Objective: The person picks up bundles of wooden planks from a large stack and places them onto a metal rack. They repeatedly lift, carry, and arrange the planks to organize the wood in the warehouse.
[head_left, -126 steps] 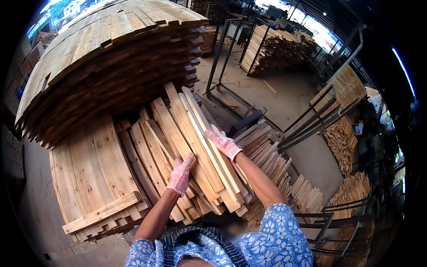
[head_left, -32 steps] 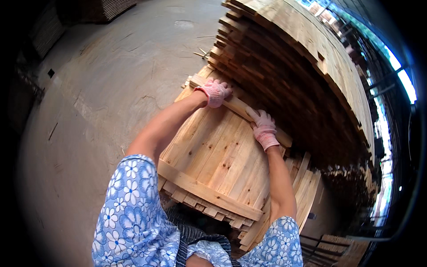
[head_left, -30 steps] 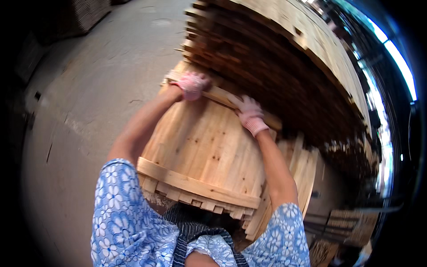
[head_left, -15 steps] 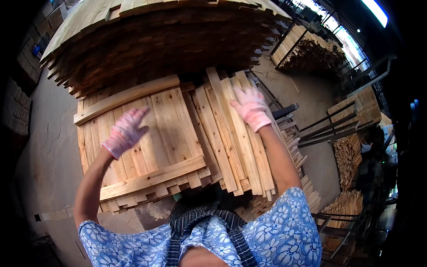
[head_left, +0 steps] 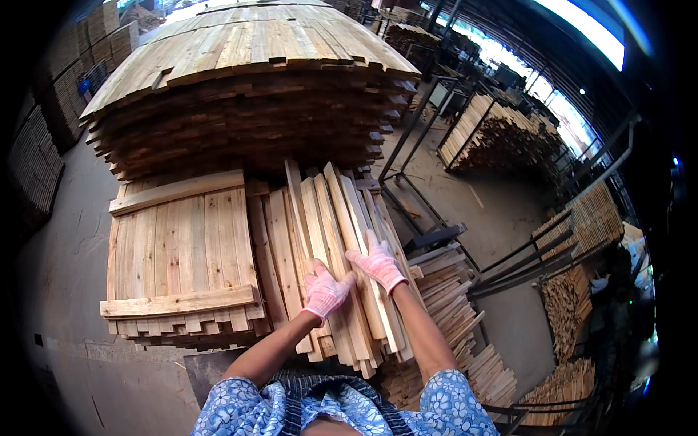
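Several loose boards [head_left: 342, 218]: front and centre, right under the hands, long, narrow and pale, lying side by side with uneven ends, a few leaning on edge
Handling: stiff wood, no give to speak of; one alone looks light, a bunch should weigh more, and the narrow pieces could slide against each other; hardly fragile, though edges may splinter
Best hold: long outer edges, one hand each side near the middle, so the ends don't dip
Left hand [head_left: 326, 293]: gloved in pink, laid on the boards, thumb well away from the fingers; whether it pinches one, I cannot tell
Right hand [head_left: 376, 264]: just beside the left and a touch farther out, thumb stretched toward it, fingers lying along the wood; its grip is hidden too
Flat-laid boards [head_left: 182, 247]: next door on the left, close-set, with an upper strip [head_left: 178, 192] and a lower strip [head_left: 178, 302] across them
Tall stack [head_left: 247, 116]: looming behind both, layer on layer
Wood pile [head_left: 443, 291]: off to the right, short ends jutting every which way
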`<move>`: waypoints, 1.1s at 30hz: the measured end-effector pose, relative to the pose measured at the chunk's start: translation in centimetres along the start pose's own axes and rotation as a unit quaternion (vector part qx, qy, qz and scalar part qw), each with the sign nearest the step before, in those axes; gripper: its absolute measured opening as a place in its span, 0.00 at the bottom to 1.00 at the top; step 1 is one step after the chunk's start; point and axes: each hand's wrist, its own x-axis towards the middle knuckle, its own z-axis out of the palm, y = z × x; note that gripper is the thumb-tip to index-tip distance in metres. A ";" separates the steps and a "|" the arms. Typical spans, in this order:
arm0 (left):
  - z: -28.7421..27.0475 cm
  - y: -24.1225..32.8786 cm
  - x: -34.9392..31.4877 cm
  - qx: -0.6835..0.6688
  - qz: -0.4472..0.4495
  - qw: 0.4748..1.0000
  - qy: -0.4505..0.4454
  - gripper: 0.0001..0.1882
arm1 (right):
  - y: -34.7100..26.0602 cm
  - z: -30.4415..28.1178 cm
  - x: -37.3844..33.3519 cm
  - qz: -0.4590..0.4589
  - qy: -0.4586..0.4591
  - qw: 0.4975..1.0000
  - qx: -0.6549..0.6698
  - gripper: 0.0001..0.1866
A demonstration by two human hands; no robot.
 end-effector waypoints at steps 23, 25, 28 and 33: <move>-3.0 -1.3 -0.8 -0.414 -0.010 0.896 -0.159 0.69 | 1.7 -0.9 -4.3 0.001 -0.212 0.796 0.567 0.33; -1.2 -3.6 0.6 -0.422 -0.006 0.889 -0.177 0.71 | 1.8 1.0 -4.2 0.025 -0.227 0.791 0.567 0.33; -2.5 -2.6 -0.7 -0.392 0.073 0.908 -0.127 0.72 | 2.9 2.3 -3.3 0.027 -0.176 0.803 0.568 0.29; -5.6 -2.9 -1.8 -0.337 0.191 0.920 -0.060 0.71 | 1.6 1.2 -1.8 -0.014 -0.232 0.771 0.592 0.30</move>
